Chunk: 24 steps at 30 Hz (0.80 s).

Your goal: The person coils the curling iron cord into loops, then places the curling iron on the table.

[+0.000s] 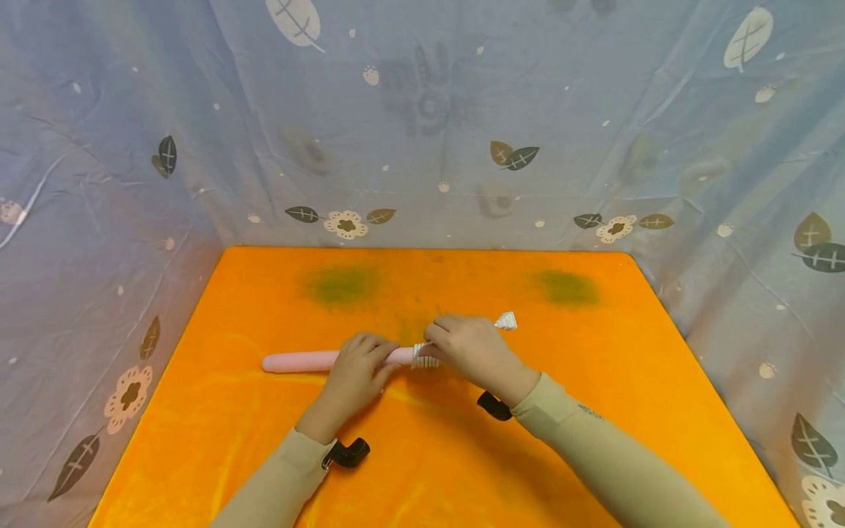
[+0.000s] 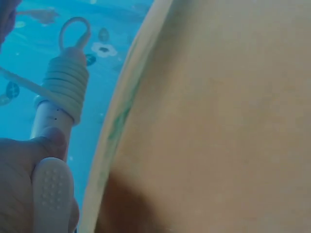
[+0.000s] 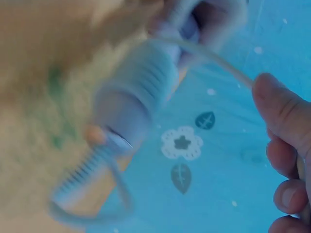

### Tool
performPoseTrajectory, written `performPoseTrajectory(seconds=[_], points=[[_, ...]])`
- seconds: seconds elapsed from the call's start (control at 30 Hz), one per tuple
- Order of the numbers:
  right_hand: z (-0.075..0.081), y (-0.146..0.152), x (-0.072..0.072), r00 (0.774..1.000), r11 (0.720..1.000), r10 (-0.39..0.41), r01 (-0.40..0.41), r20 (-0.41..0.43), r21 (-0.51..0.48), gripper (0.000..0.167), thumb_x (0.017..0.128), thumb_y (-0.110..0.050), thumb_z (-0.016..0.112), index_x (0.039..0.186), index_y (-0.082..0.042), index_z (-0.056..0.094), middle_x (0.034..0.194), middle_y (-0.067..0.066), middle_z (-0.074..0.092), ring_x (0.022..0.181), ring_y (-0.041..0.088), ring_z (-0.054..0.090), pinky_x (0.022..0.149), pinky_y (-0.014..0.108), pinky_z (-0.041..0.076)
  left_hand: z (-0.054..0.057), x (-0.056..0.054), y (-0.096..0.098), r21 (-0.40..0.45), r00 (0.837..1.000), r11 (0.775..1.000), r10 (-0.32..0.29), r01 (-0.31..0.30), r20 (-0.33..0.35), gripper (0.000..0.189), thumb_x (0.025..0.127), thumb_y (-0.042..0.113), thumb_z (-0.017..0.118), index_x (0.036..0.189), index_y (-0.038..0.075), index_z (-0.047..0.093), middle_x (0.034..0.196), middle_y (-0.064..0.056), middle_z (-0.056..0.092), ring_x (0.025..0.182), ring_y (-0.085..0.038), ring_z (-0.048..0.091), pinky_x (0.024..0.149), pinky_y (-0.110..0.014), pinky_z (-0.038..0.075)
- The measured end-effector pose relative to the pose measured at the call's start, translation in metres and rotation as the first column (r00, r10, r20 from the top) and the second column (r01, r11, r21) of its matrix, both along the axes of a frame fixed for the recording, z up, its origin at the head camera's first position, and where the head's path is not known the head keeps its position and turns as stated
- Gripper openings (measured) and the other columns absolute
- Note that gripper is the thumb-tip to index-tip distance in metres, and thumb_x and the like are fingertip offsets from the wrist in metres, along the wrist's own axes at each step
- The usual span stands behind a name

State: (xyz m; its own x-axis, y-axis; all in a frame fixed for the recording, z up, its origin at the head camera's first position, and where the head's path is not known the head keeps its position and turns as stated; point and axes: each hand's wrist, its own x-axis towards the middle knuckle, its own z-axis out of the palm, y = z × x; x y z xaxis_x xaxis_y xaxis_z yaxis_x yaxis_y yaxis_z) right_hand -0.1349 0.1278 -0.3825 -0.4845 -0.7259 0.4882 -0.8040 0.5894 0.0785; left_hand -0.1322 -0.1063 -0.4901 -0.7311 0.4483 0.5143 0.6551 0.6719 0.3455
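Observation:
A pink curling iron point(image 1: 300, 361) lies crosswise over the orange table, its long barrel pointing left. My left hand point(image 1: 356, 374) grips it around the handle, thumb near the pale dotted lever point(image 2: 52, 194). White cord point(image 2: 65, 82) is wound in several tight turns around the handle's end. Just right of those turns, my right hand point(image 1: 472, 352) pinches the free stretch of cord point(image 3: 218, 60), drawn out straight from the coil. A white ribbed cord end point(image 1: 506, 321) sticks out beyond the right hand. Near the handle's tip the cord makes a small loop point(image 2: 75, 24).
The orange tabletop point(image 1: 422, 469) has two dark greenish patches toward its back edge. Grey-blue curtains point(image 1: 422, 147) with leaf and flower prints surround it at the back and both sides. Black wrist mounts point(image 1: 350, 452) sit at both cuffs.

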Motion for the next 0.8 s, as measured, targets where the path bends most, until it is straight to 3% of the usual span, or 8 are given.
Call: performPoseTrajectory(seconds=[0.17,0.33,0.6,0.8], points=[[0.01,0.006,-0.009,0.999,1.0,-0.017,0.016,-0.03,-0.02,0.021,0.085,-0.03,0.075,0.086,-0.012,0.064,0.073,-0.003,0.05,0.059,0.008,0.047,0.053,0.02,0.045,-0.006,0.004,0.0,-0.037,0.999,0.999,-0.024,0.026,0.047,0.033,0.085,0.025,0.077,0.113,0.009,0.071,0.105,-0.004,0.063,0.1,-0.027,0.055,0.086,-0.045,0.042],[0.008,0.013,-0.02,0.999,0.998,-0.04,0.039,-0.026,-0.05,0.017,0.087,-0.025,0.074,0.09,-0.01,0.066,0.078,-0.001,0.054,0.063,0.011,0.051,0.056,0.023,0.048,-0.009,0.006,0.001,-0.033,0.999,0.999,-0.039,0.04,0.035,0.033,0.085,0.025,0.076,0.114,0.009,0.071,0.104,-0.004,0.062,0.1,-0.027,0.055,0.088,-0.045,0.042],[-0.009,0.025,-0.04,0.995,0.988,-0.078,0.086,0.065,-0.131,0.013,0.088,-0.02,0.072,0.092,-0.008,0.069,0.084,0.001,0.059,0.068,0.013,0.056,0.063,0.026,0.05,-0.008,0.009,-0.002,-0.036,0.997,0.997,-0.075,0.075,-0.008,0.035,0.086,0.025,0.075,0.116,0.009,0.07,0.106,-0.003,0.062,0.105,-0.026,0.053,0.093,-0.045,0.04],[-0.026,0.031,-0.049,0.976,0.977,-0.113,0.143,0.184,-0.159,0.01,0.089,-0.021,0.071,0.094,-0.012,0.069,0.083,-0.003,0.057,0.066,0.009,0.051,0.059,0.026,0.047,-0.005,0.012,-0.004,0.003,0.991,0.994,-0.107,0.108,-0.078,0.035,0.084,0.023,0.076,0.115,0.008,0.07,0.109,-0.003,0.061,0.104,-0.025,0.053,0.094,-0.044,0.039]])
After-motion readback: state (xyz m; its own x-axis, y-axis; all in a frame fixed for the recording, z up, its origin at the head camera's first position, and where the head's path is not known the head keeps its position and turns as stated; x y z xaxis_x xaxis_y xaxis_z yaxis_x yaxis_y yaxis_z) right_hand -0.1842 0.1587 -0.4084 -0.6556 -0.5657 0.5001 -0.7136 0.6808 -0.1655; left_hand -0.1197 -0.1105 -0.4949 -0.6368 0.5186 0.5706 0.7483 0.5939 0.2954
